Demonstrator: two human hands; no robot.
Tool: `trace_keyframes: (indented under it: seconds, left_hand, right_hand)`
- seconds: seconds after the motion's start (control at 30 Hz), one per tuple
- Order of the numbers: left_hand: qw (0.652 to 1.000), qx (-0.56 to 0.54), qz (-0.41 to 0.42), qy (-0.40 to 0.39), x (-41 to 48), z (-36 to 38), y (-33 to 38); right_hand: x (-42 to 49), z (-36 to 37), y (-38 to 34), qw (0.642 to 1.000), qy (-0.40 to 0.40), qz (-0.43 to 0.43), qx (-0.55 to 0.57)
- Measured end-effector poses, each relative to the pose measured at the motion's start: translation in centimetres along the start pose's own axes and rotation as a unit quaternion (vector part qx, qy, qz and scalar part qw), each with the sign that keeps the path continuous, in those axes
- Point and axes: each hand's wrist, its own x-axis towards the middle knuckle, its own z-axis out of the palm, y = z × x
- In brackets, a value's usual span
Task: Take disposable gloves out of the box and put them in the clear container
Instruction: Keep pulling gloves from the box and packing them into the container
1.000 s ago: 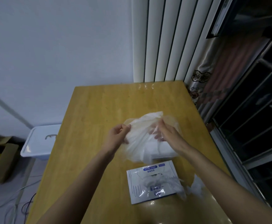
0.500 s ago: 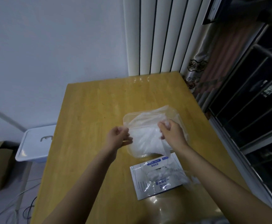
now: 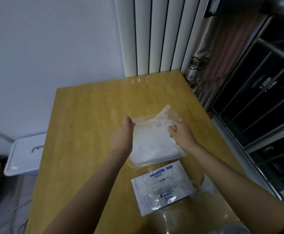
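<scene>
On the table [image 3: 87, 115], left hand [image 3: 122, 132] sits flat against the clear container [image 3: 138, 164]; right hand [image 3: 182, 135] is on the gloves [image 3: 153, 142], can't tell if I'm gripping.

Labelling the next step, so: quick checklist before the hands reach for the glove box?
1. Gloves in the container: ok, white pile fills it.
2. Nothing over the rim: not ok, one glove tip pokes past the far edge.
3. Left hand free: cannot tell, grip hidden at the container's left side.
4. Right hand free: not ok, fingers curled into the gloves.
5. Box reachable: ok, on the table, nearer than the container.
</scene>
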Motion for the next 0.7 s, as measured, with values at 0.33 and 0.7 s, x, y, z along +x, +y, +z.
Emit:
trace_keyframes:
  seconds: [0.33,0.7]
  left_hand:
    - [0.95,0.287,0.084,-0.092,1.9,2.9,-0.4]
    - [0.923,0.141,0.195,-0.301,1.2,4.8,1.1]
  right_hand:
    - [1.9,1.8,1.0,0.964,-0.073,-0.02,-0.253]
    - [1.3,1.7,0.0,0.902,-0.225,-0.25,-0.271]
